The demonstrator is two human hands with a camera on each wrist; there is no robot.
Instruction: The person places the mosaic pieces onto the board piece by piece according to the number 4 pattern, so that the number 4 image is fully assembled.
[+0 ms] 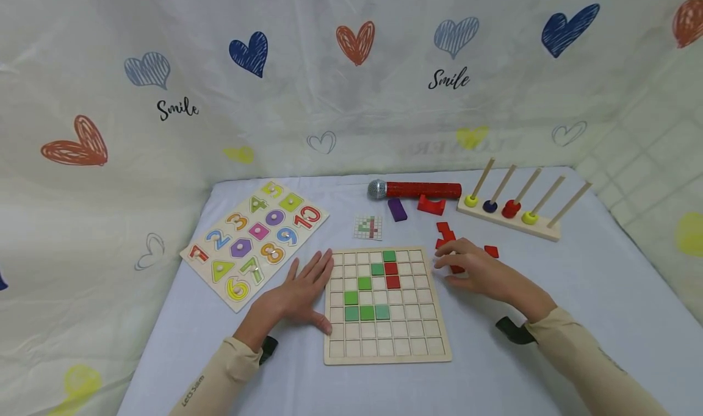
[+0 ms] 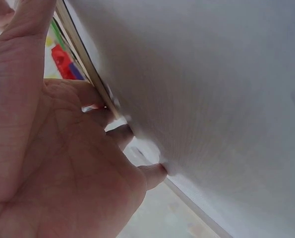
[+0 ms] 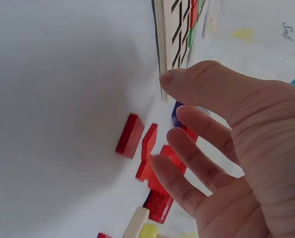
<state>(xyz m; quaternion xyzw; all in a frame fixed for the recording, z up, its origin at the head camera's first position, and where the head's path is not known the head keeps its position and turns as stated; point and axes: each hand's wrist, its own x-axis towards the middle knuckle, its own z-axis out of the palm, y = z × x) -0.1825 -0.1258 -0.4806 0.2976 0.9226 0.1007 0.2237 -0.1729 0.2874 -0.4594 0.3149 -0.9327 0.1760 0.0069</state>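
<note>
A wooden grid board (image 1: 417, 329) lies flat in the middle of the table, with several green tiles (image 1: 367, 313) and two red tiles (image 1: 393, 282) set in its squares. Spread out palm down, my left hand (image 1: 299, 297) touches the board's left edge with thumb and fingers. On the other side, my right hand (image 1: 479, 269) hovers just right of the board, fingers loosely bent and nothing between them. Loose red tiles (image 1: 443, 227) lie around and partly under it; one red tile (image 3: 130, 135) shows near its fingertips in the right wrist view.
A small pattern card (image 1: 368, 227) lies behind the board. Farther back are a purple block (image 1: 397, 210), a red arch block (image 1: 431, 205) and a red microphone (image 1: 423, 190). A number puzzle (image 1: 255, 239) lies left; a peg stand with beads (image 1: 516, 221) stands right.
</note>
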